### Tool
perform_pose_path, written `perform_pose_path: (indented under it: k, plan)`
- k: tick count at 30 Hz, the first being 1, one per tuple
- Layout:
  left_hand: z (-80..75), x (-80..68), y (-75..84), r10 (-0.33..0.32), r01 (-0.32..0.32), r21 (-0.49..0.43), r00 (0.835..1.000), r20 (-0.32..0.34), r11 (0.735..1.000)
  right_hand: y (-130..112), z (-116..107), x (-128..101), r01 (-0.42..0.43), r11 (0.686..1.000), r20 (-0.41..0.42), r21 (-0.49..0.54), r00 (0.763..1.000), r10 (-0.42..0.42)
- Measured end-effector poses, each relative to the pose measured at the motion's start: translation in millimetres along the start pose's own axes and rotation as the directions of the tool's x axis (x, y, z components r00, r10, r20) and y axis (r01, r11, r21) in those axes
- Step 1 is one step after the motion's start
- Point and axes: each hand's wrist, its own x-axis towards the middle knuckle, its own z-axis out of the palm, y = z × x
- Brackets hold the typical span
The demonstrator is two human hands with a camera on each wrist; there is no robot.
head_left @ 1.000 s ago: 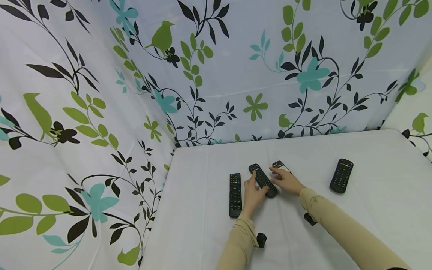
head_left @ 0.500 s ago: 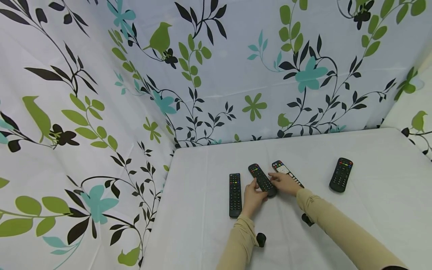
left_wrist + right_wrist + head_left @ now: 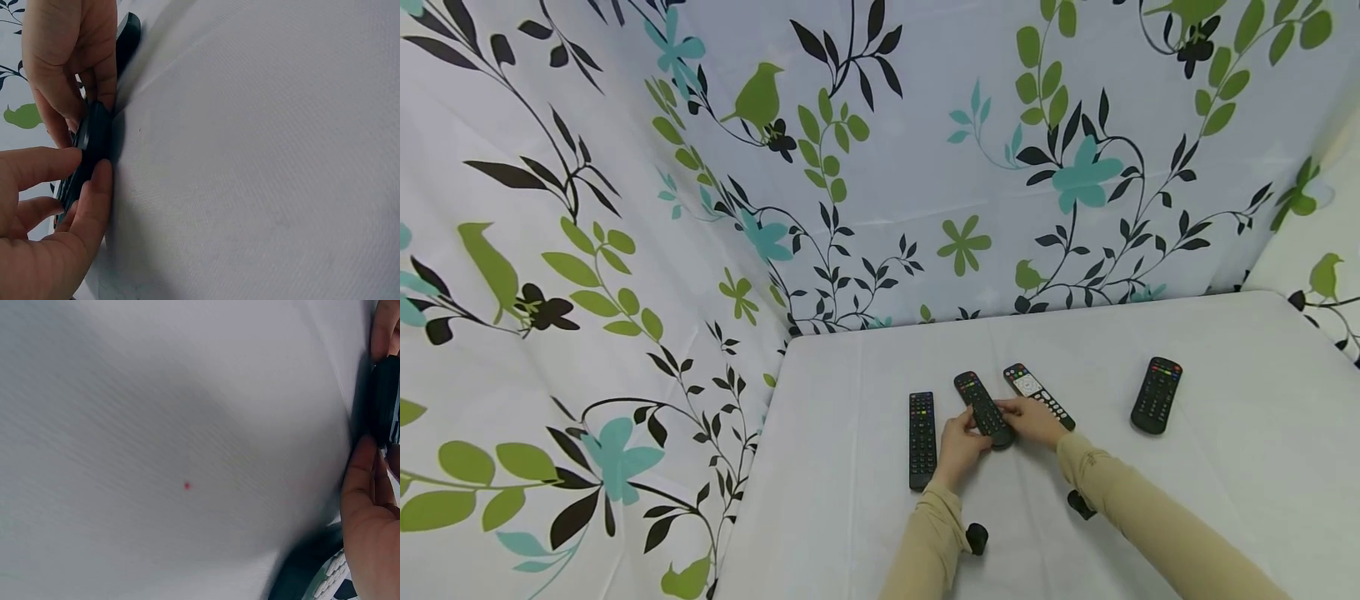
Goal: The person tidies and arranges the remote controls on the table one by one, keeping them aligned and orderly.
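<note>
In the head view, a black remote control (image 3: 981,404) with rounded ends lies slanted between my two hands. My left hand (image 3: 961,450) holds its left side. In the left wrist view, the thumb and fingers of the left hand (image 3: 56,237) pinch the remote (image 3: 95,134) across its thickness. My right hand (image 3: 1033,421) grips the same remote from the right, and its fingers also lie on both faces in the right wrist view, where the hand (image 3: 372,528) is partly cut off. The right hand partly overlaps a remote with a white button panel (image 3: 1030,387).
A long straight black remote (image 3: 922,442) lies left of the hands. Another black remote (image 3: 1156,396) sits apart on the right. All rest on the white-covered table (image 3: 842,500). A patterned curtain (image 3: 880,167) hangs behind and along the left.
My right hand has drawn slightly nearer and down along the held remote, uncovering more of the white-panelled remote. The left hand stays by the held remote, its fingers slightly shifted.
</note>
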Motion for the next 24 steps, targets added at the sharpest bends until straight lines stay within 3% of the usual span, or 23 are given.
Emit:
perform_pose_path:
  k: [17, 24]
  plan:
    - [-9.7, -12.9, -1.3, -0.044, 0.047, -0.031, 0.994, 0.100, 0.998, -9.9, 16.1, -33.0, -0.063, 0.995, -0.048, 0.072, 0.997, 0.066]
    - [-13.1, -21.6, -0.3, -0.072, 0.074, -0.015, 0.991, 0.109, 0.997, -12.7, 25.7, -43.4, -0.075, 0.994, -0.087, 0.084, 0.993, 0.082]
